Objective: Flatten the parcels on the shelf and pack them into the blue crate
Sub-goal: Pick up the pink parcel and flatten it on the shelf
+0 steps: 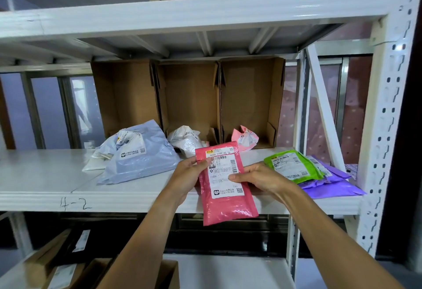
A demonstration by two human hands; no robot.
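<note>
A flat pink parcel [228, 206] with a white label hangs in front of the white shelf [45, 174]. My left hand [188, 174] grips its left edge, thumb on the label. My right hand [258, 178] pinches its right edge. On the shelf lie a large pale-blue parcel [139, 158], a crumpled white parcel [186, 140], a crumpled pink parcel [245, 138], a flat green parcel [292, 166] and purple parcels [331, 183] under it. No blue crate is in view.
Three open cardboard boxes [189, 97] stand on their sides at the back of the shelf. A white upright post [388, 106] bounds the right side. More cardboard boxes [68, 270] sit on the lower level at the left.
</note>
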